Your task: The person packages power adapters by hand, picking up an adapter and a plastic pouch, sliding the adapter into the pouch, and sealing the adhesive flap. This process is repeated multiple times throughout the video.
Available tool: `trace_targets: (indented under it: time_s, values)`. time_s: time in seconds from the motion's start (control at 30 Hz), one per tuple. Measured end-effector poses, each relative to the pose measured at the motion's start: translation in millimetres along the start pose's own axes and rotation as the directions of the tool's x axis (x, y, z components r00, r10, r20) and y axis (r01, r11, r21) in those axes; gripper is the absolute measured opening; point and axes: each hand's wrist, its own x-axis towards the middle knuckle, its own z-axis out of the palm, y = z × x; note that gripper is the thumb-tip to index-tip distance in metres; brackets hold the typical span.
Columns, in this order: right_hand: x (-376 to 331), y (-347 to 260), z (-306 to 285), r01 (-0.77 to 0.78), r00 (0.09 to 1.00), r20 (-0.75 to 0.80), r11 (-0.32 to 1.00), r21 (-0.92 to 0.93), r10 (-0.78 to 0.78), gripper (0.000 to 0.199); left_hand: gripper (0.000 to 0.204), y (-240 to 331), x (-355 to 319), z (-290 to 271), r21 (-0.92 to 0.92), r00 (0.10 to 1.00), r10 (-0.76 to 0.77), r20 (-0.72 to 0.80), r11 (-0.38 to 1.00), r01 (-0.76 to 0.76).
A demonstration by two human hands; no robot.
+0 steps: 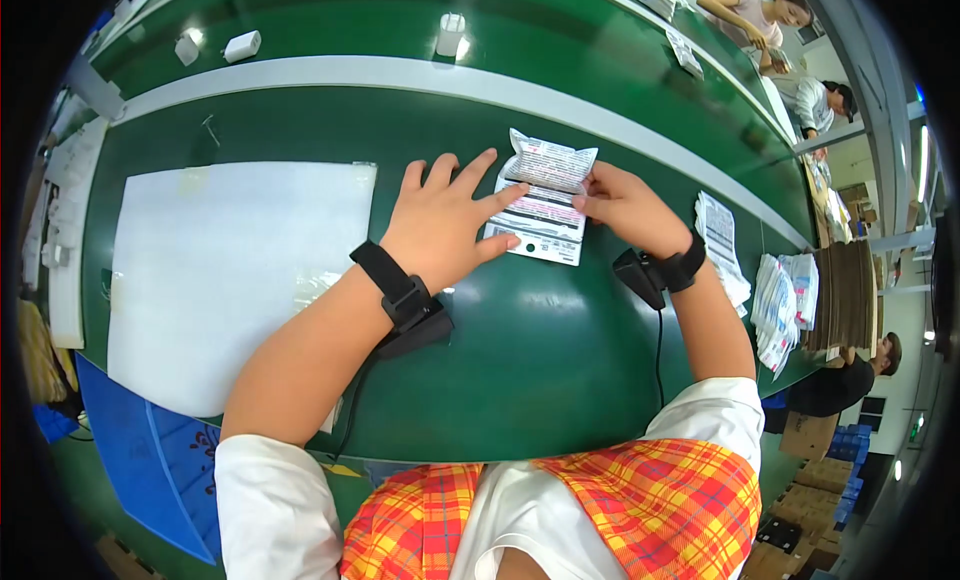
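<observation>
A printed white and silver plastic packaging bag (541, 208), with a round hole near its near edge, lies on the green table in front of me. Its far end is bent up, showing a crease. My left hand (447, 218) is open, fingers spread, with the thumb and index finger resting on the bag's left side. At the bag's right edge, my right hand (632, 208) pinches it between thumb and curled fingers. Both wrists wear black straps with small black devices and cables. Whether anything lies inside the bag cannot be seen.
A large white sheet (235, 270) is taped to the table on the left. Stacks of similar bags (775, 315) lie at the right, beside brown cardboard (843, 298). Beyond a pale rail (330, 75), white plug chargers (451, 35) stand on a green surface. Other people work at far right.
</observation>
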Motion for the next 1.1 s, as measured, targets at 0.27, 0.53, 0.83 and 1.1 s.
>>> trace_targets:
  time_s: [0.27, 0.53, 0.83, 1.1]
  values:
    - [99, 14, -121, 0.202, 0.933, -0.359, 0.838, 0.507, -0.008, 0.044, 0.060, -1, 6, -5, -0.047, 1.000, 0.009, 0.016, 0.999, -0.008]
    - [11, 35, -198, -0.272, 0.908, -0.382, 0.937, -0.220, 0.174, 0.041, 0.058, -3, 5, -6, -0.048, 1.000, 0.014, 0.028, 0.999, -0.013]
    - [-136, 110, -182, -0.233, 0.966, -0.254, 0.605, -0.762, 0.052, 0.020, 0.058, 0, 8, -9, 0.026, 0.997, -0.012, 0.077, 1.000, 0.010]
    - [-78, -2, -98, 0.092, 0.987, -0.040, 0.754, -0.650, -0.155, 0.024, 0.049, -5, 7, -5, 0.012, 0.999, 0.039, 0.026, 0.999, -0.039]
